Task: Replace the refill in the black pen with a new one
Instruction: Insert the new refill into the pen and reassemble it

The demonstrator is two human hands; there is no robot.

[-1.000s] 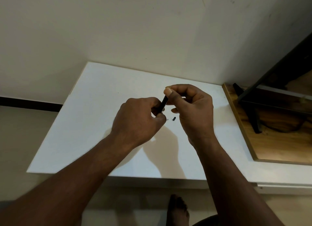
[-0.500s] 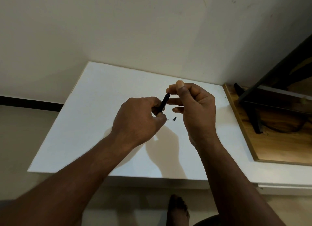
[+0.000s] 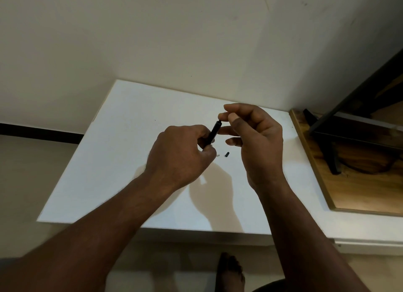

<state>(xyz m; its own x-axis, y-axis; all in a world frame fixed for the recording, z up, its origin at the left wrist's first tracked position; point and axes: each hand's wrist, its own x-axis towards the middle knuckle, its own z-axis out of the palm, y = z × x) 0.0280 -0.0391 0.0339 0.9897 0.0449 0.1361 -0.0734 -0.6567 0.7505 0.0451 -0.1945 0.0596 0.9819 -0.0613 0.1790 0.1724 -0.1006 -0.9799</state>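
Note:
My left hand (image 3: 181, 154) is closed around the lower part of the black pen barrel (image 3: 214, 131), which sticks up tilted to the right above the white table (image 3: 122, 143). My right hand (image 3: 255, 139) hovers just right of the barrel's upper end. Its thumb and forefinger pinch a small dark part (image 3: 219, 117) right above that end; what the part is I cannot tell. A small black piece (image 3: 226, 154) lies on the table below the hands. A white tip (image 3: 217, 154) pokes out beside my left hand's knuckles.
The table stands against a pale wall (image 3: 196, 41). A wooden board (image 3: 359, 189) with a black metal frame (image 3: 331, 152) on it adjoins the table's right side. A bare foot (image 3: 230, 270) shows on the floor below the front edge.
My right hand's fingertips have lifted from around the barrel's upper end to just above it, uncovering more of the barrel. My left hand has kept its grip in place.

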